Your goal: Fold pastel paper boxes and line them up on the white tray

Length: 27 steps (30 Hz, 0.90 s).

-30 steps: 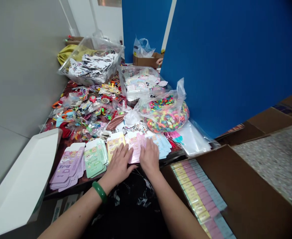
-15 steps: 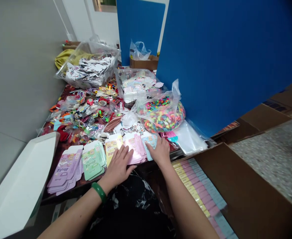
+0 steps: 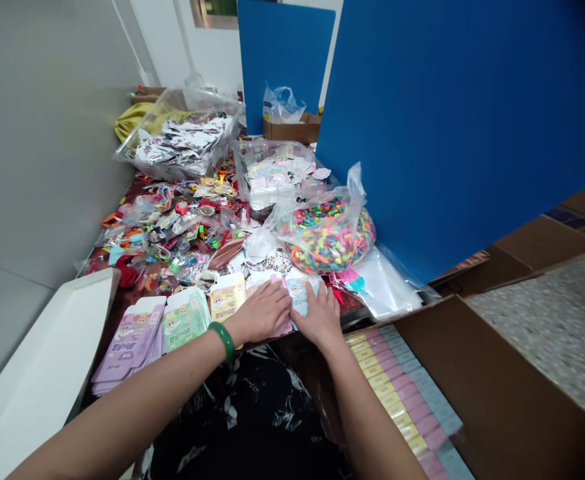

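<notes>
Flat printed cartons lie in stacks along the table's front edge: purple (image 3: pixel 131 333), green (image 3: pixel 185 317), yellow (image 3: pixel 226 295), pink (image 3: pixel 283 327) and blue (image 3: pixel 298 293). My left hand (image 3: pixel 264 310), with a green bangle (image 3: pixel 222 340) at its wrist, lies over the pink cartons and covers much of them. Its fingers are extended, their tips near the blue stack. On the blue cartons rests my right hand (image 3: pixel 318 315), thumb and fingers spread. The two hands are side by side, close together.
Behind the cartons are a clear bag of colourful pieces (image 3: pixel 330 243), bins of paper cutouts (image 3: pixel 187 143) (image 3: pixel 277 177) and scattered trinkets (image 3: pixel 172 227). Plastic sleeves (image 3: pixel 385 287) lie right. A white carton (image 3: pixel 47 360) is left; an open cardboard box (image 3: pixel 492 387) holds coloured packs (image 3: pixel 407 387).
My left hand has moved right, from between the yellow and pink stacks onto the pink one. My right hand stays on the blue cartons. The view has shifted slightly.
</notes>
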Each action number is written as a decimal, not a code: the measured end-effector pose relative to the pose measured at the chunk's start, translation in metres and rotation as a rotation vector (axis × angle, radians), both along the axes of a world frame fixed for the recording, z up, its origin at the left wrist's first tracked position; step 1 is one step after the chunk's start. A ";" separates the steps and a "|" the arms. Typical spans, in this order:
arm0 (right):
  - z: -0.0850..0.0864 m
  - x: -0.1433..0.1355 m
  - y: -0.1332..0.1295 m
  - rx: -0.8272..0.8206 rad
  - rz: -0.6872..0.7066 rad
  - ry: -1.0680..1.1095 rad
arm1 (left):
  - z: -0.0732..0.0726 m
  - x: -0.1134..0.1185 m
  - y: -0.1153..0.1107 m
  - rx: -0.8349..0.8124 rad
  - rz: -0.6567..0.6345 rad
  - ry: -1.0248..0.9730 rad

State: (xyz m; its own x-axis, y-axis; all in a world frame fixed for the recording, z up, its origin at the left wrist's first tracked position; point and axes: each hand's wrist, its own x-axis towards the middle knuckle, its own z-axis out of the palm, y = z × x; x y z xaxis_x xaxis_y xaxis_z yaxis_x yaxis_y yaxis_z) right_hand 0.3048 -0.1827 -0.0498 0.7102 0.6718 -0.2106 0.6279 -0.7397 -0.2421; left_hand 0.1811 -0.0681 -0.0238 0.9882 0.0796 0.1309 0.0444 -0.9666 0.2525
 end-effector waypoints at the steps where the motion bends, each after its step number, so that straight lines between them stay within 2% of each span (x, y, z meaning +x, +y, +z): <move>1: 0.000 0.001 -0.001 -0.011 0.010 0.006 | -0.001 0.005 0.002 0.014 -0.017 0.011; 4: 0.002 0.004 -0.001 -0.013 -0.006 0.013 | -0.004 0.017 0.008 0.063 -0.032 0.031; 8: 0.006 0.007 0.000 0.004 -0.052 -0.006 | -0.008 0.021 0.013 0.109 -0.038 0.047; 16: 0.004 0.003 -0.003 -0.050 0.056 0.122 | -0.012 0.020 0.018 0.084 -0.044 0.054; 21: 0.006 0.000 0.000 -0.062 0.077 0.146 | -0.022 0.015 0.023 0.099 -0.050 0.032; 27: 0.011 0.012 -0.001 -0.056 -0.032 0.086 | -0.030 0.011 0.028 0.199 -0.101 0.015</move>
